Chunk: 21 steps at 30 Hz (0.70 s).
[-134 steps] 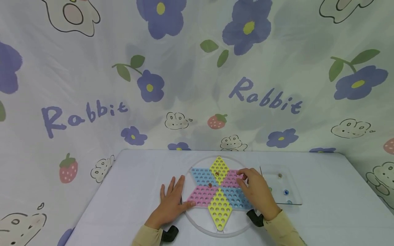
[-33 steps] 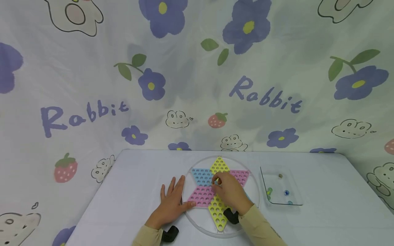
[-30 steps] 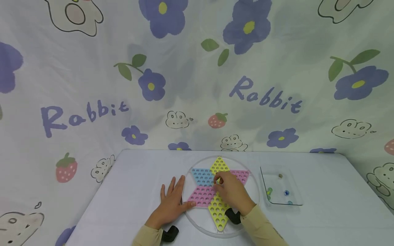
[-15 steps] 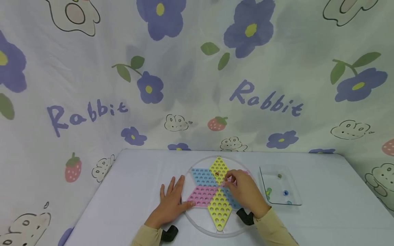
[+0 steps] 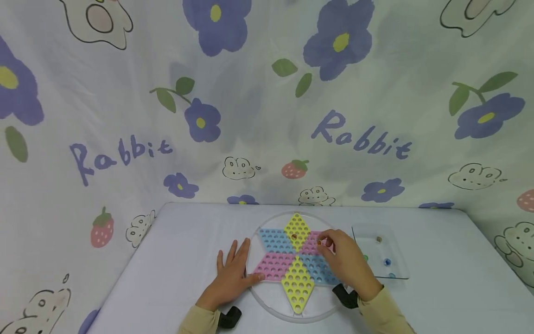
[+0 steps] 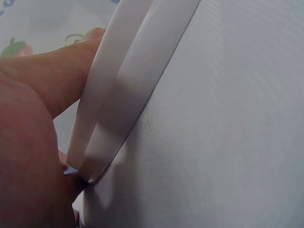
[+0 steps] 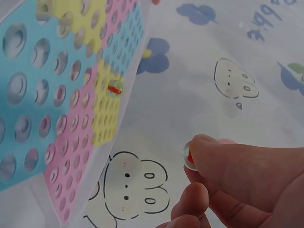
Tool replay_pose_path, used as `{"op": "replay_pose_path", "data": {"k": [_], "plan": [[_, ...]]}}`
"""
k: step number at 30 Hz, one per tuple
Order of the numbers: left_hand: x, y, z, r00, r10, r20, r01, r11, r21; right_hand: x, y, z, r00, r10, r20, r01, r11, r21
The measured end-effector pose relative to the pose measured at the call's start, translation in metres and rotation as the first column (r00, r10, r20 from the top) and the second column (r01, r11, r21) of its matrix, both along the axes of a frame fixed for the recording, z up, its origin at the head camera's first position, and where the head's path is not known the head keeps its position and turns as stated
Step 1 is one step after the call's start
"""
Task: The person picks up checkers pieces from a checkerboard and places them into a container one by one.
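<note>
Between thumb and forefinger, my right hand (image 5: 348, 260) pinches a clear marble (image 7: 185, 156) with a red core, held above the pink right-hand section of the star-shaped Chinese checkers board (image 5: 298, 284). A second marble (image 5: 294, 236), also clear and red inside, sits in a hole of the far yellow point. My left hand (image 5: 229, 280) lies with spread, straight fingers at the board's left side, its thumb resting on the near pink section. In the left wrist view, that hand touches the board's pale rim (image 6: 114, 90).
A clear square tray (image 5: 402, 260) stands right of the board, with a brownish marble (image 5: 378, 239), a blue marble (image 5: 387, 262) and green ones partly behind my right hand. White cloth covers the table (image 5: 187, 232), and a printed curtain (image 5: 267, 93) hangs behind it.
The marble that lay near the board's centre is now in my right hand, which has moved right from there. The left hand has stayed put.
</note>
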<state>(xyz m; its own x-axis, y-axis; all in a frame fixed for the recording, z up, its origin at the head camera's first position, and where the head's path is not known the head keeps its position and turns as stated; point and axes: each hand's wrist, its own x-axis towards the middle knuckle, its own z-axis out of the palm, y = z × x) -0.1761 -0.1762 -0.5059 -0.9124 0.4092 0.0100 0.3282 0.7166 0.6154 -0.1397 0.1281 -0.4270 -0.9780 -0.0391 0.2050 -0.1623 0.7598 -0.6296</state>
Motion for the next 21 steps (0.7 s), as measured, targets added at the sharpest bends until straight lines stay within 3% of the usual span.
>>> {"op": "replay_pose_path", "data": {"k": [21], "plan": [[0.002, -0.002, -0.007, 1.0, -0.013, -0.026, 0.013, 1.0, 0.014, 0.014, 0.039, -0.016, 0.988, -0.022, -0.151, 0.03, 0.999, 0.046]]}}
